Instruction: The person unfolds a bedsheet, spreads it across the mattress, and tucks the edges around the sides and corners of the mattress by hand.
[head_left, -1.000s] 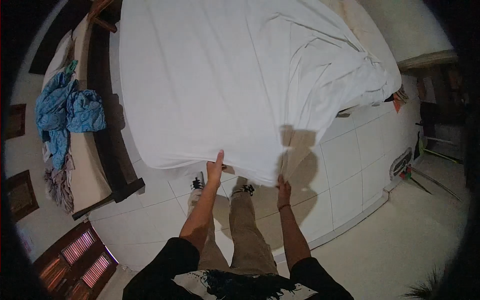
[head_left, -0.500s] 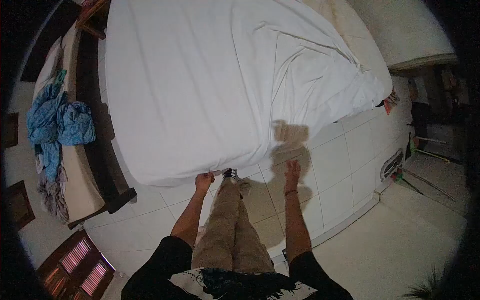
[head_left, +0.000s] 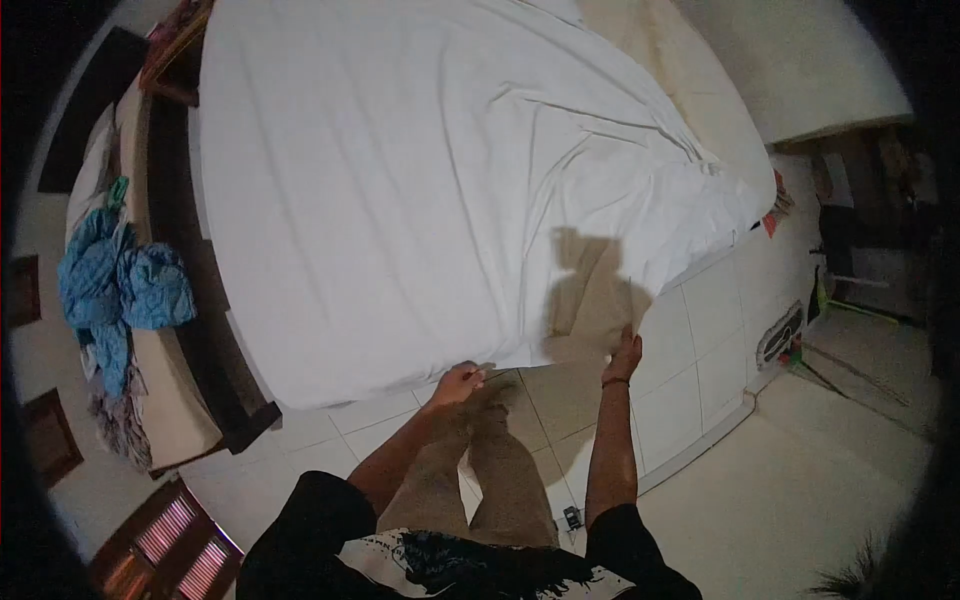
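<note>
A white bed sheet (head_left: 370,220) covers most of the mattress (head_left: 690,70), whose cream surface shows bare at the far right. Smooth on the left, the sheet bunches into creases on its right side. At the near edge my left hand (head_left: 460,383) is closed, gripping the sheet's border. Farther right, my right hand (head_left: 622,360) grips the sheet's near right part, thumb and fingers around its edge. Between the two hands the border hangs over the tiled floor, and my shadow falls across the cloth.
Blue bundled fabric (head_left: 155,285) lies on a bed or bench (head_left: 170,390) at the left. A dark wooden corner (head_left: 250,428) juts out beside the near left of the mattress. A floor fan or similar round object (head_left: 780,337) and thin poles (head_left: 850,370) are on the right.
My right hand has moved up and right from open air and taken hold of the sheet. My left hand has shifted right along the border. The sheet's near edge is drawn out between them.
</note>
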